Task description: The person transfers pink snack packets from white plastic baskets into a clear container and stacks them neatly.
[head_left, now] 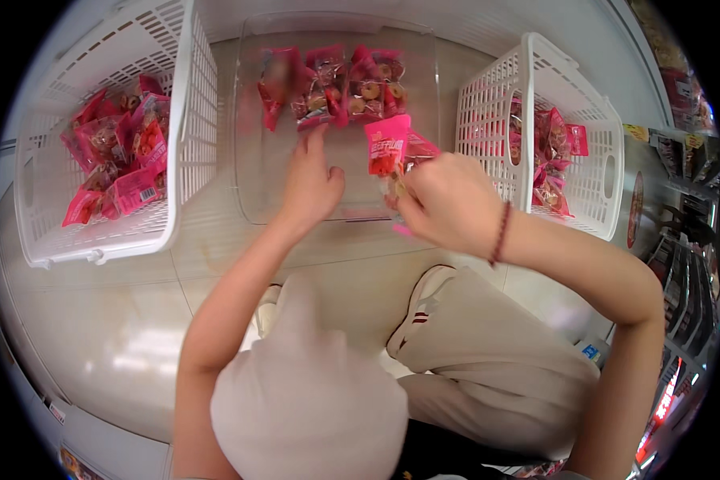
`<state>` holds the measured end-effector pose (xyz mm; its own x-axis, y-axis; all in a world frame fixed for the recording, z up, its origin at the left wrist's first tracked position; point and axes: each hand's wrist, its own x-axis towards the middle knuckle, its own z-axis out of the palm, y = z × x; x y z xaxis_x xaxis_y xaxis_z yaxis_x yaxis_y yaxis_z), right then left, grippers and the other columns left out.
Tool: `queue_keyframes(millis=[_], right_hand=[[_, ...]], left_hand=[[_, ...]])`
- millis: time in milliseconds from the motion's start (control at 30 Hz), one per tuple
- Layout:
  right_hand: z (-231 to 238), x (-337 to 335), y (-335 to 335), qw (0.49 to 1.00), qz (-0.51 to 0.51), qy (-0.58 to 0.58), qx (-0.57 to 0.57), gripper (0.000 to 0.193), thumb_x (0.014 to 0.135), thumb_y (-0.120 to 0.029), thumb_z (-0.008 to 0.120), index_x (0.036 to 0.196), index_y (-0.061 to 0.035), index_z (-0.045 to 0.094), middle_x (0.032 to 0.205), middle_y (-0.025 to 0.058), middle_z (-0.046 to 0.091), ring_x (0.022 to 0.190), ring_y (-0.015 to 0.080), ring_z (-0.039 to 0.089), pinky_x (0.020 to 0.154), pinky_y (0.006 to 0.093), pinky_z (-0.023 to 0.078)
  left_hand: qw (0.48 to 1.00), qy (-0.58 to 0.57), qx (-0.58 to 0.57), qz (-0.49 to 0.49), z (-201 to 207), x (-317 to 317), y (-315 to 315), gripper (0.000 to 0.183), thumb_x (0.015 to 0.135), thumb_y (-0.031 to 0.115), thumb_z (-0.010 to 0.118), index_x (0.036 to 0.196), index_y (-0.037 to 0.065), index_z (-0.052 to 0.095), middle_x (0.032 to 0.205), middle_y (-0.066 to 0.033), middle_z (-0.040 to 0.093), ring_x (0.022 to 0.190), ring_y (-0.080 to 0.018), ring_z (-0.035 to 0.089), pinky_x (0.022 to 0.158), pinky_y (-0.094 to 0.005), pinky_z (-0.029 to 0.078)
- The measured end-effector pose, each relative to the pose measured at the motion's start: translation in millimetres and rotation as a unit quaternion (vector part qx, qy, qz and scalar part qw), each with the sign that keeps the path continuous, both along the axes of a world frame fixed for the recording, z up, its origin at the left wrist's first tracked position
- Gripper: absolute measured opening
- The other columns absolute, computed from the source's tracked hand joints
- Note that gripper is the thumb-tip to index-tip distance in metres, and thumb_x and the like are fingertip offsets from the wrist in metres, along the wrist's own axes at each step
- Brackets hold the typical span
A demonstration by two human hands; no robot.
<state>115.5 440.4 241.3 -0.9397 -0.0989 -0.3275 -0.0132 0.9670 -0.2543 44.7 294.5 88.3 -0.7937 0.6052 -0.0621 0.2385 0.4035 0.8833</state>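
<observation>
My right hand (452, 196) is closed around a pink snack bag (388, 146) with a clear window, lifted over the near right part of a clear plastic tray (264, 180). Part of that bag is hidden behind my fingers. My left hand (316, 180) reaches over the tray with its index finger stretched out and the thumb apart. Its fingertip is at the lower edge of the middle snack bag (324, 88). Pink bags with small ring-shaped snacks lie along the tray's far side, among them a right-hand bag (376, 84) and a left-hand bag (278, 84).
A white slotted basket (182, 136) with several pink bags stands left of the tray. Another white basket (528, 128), also holding pink bags, stands on the right. Store shelves (684, 264) line the far right. My knees and shoes are close below the tray on the tiled floor (120, 320).
</observation>
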Motion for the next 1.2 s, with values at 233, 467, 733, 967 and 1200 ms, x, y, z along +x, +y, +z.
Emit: queue_keyframes(millis=[233, 467, 733, 967, 1200], right_hand=[[-76.0, -32.9, -21.5, 0.984, -0.131, -0.054, 0.104, 0.013, 0.066, -0.010, 0.054, 0.070, -0.0009, 0.063, 0.071, 0.0192, 0.061, 0.069, 0.0324, 0.062, 0.062, 0.0404, 0.049], [-2.8, -16.2, -6.1, 0.959, -0.253, 0.027, -0.127, 0.017, 0.078, -0.015, 0.056, 0.084, 0.0000, 0.060, 0.074, 0.0125, 0.063, 0.064, 0.0206, 0.061, 0.057, 0.0308, 0.048], [25.3, 41.2, 179.7, 0.832, -0.543, 0.080, 0.078, 0.031, 0.075, -0.018, 0.059, 0.098, 0.0022, 0.055, 0.076, 0.0099, 0.061, 0.064, 0.0139, 0.058, 0.055, 0.0254, 0.047], [-44.1, 89.5, 251.5, 0.826, -0.520, -0.141, 0.167, 0.042, 0.067, -0.025, 0.066, 0.097, 0.0016, 0.056, 0.076, 0.0154, 0.063, 0.069, 0.0212, 0.062, 0.060, 0.0331, 0.049], [-53.5, 83.2, 246.5, 0.887, -0.414, -0.052, 0.198, 0.036, 0.068, -0.033, 0.065, 0.079, 0.0012, 0.064, 0.070, 0.0189, 0.062, 0.067, 0.0281, 0.062, 0.065, 0.0365, 0.047]], left_hand=[[0.978, -0.191, 0.065, -0.054, 9.7, 25.8, 10.8, 0.069, 0.067, 0.002, 0.055, 0.130, -0.001, 0.026, 0.122, -0.0223, 0.042, 0.112, -0.0335, 0.045, 0.089, -0.0372, 0.040], [0.963, -0.210, 0.130, -0.106, -9.8, 34.5, 26.3, 0.081, 0.065, 0.001, 0.056, 0.135, -0.003, 0.015, 0.123, -0.0242, 0.043, 0.113, -0.0360, 0.045, 0.093, -0.0370, 0.038], [0.971, -0.154, 0.091, -0.158, -3.1, 29.1, 32.9, 0.094, 0.063, 0.009, 0.065, 0.137, -0.003, 0.009, 0.124, -0.0228, 0.040, 0.113, -0.0336, 0.042, 0.094, -0.0361, 0.036], [0.970, -0.165, 0.046, -0.174, 3.0, 34.5, 36.8, 0.109, 0.055, 0.009, 0.076, 0.138, -0.003, 0.006, 0.132, -0.0185, 0.035, 0.122, -0.0270, 0.036, 0.098, -0.0331, 0.034], [0.948, -0.222, 0.137, -0.185, 6.2, 27.3, 38.1, 0.104, 0.058, 0.010, 0.075, 0.139, 0.002, 0.010, 0.136, -0.0145, 0.031, 0.123, -0.0263, 0.036, 0.095, -0.0385, 0.038]])
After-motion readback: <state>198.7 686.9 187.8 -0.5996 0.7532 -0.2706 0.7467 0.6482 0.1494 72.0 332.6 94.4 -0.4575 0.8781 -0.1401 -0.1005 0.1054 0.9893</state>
